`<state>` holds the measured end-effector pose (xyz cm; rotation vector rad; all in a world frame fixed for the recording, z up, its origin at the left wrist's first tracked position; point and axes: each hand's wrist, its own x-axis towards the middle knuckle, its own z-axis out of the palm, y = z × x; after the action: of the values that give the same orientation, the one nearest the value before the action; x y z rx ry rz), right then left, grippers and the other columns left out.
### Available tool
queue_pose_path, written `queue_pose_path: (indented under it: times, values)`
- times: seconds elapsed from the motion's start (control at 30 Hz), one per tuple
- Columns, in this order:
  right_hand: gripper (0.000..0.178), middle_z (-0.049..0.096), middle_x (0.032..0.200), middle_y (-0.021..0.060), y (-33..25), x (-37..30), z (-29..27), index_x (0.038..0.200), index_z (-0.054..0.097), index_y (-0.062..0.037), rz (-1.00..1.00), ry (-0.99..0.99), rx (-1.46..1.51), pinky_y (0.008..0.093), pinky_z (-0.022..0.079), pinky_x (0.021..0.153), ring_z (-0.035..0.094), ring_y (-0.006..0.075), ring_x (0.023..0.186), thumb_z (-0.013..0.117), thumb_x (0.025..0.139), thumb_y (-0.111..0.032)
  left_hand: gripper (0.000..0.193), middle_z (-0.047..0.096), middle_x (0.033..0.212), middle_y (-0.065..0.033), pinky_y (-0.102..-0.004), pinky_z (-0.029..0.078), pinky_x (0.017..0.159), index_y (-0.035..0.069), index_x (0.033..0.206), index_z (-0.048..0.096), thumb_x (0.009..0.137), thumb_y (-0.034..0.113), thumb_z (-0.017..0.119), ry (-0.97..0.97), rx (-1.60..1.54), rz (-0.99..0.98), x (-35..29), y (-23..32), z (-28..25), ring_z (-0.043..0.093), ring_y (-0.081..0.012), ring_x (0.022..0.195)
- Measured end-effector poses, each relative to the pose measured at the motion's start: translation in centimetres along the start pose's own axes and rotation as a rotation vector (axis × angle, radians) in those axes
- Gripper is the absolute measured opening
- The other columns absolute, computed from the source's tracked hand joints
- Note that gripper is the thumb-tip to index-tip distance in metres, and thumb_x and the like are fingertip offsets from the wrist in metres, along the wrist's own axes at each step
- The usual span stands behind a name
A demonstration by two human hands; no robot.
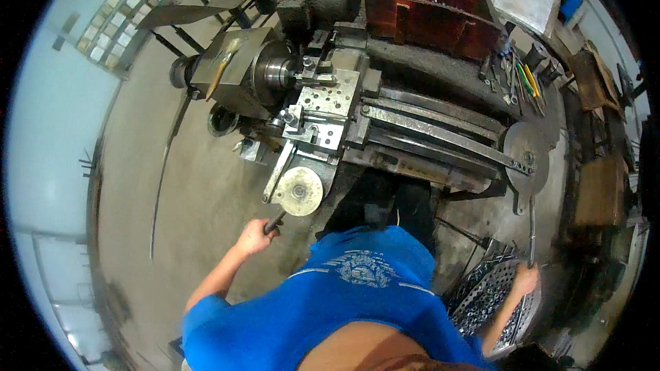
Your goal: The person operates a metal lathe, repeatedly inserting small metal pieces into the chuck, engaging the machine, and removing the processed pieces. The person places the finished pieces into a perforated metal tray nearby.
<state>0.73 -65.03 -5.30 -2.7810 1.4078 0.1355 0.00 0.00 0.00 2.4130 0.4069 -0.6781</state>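
Here, left hand [256, 238] curled closed round handle [275, 221], right hand [527, 279] round lever [532, 233]; basket [474, 293] holds metal parts [489, 308].

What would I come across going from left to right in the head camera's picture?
Grid of pale squares, wooden-handled tool, left hand closed around a dark handle, pale round disc, dark red box, right hand gripping a metal rod.
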Motion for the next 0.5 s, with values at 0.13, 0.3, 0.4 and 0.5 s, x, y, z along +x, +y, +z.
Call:
queue_pose_path:
  times: [0.13, 0.3, 0.4, 0.5]
  values:
    - [0.047, 0.057, 0.095, 0.0158, -2.9, 3.0, 2.8, 0.108, 0.054, -0.0133, -0.181, 0.295, 0.071, 0.0428, 0.043, 0.071, 0.055, 0.0325, 0.084, 0.055, 0.065, -0.032, 0.015, 0.062, 0.071, -0.0113, -0.0322, 0.045, 0.065, 0.002, 0.078, 0.062, 0.069, 0.004, 0.051, 0.069, -0.044, 0.045, -0.1, -0.1, 0.4, 0.059, -0.0198, 0.065]
    - [0.042, 0.057, 0.090, 0.0102, -4.3, 10.8, 0.1, 0.101, 0.055, -0.0113, -0.260, 0.255, -0.130, 0.0424, 0.044, 0.068, 0.054, 0.0308, 0.084, 0.057, 0.066, -0.035, 0.015, 0.062, 0.069, -0.0111, -0.0328, 0.046, 0.062, 0.003, 0.078, 0.062, 0.068, 0.004, 0.051, 0.056, -0.022, -0.001, -0.2, -0.1, 1.2, 0.059, -0.0212, 0.063]
    - [0.039, 0.057, 0.088, 0.0138, -3.2, 17.9, 0.1, 0.095, 0.055, -0.0079, -0.435, 0.256, -0.113, 0.0432, 0.043, 0.069, 0.053, 0.0319, 0.083, 0.056, 0.065, -0.033, 0.016, 0.060, 0.068, -0.0126, -0.0358, 0.046, 0.060, 0.006, 0.079, 0.062, 0.067, 0.007, 0.052, 0.058, 0.026, 0.013, 0.1, -1.6, 1.3, 0.059, -0.0255, 0.063]
    - [0.038, 0.055, 0.093, 0.0136, -4.2, 23.7, 1.0, 0.094, 0.055, -0.0068, -0.498, 0.381, -0.220, 0.0450, 0.041, 0.076, 0.051, 0.0317, 0.089, 0.053, 0.066, -0.033, 0.013, 0.059, 0.066, -0.0142, -0.0370, 0.045, 0.059, 0.006, 0.076, 0.061, 0.066, 0.009, 0.053, 0.067, 0.065, 0.004, 0.0, -1.3, 0.3, 0.059, -0.0264, 0.063]
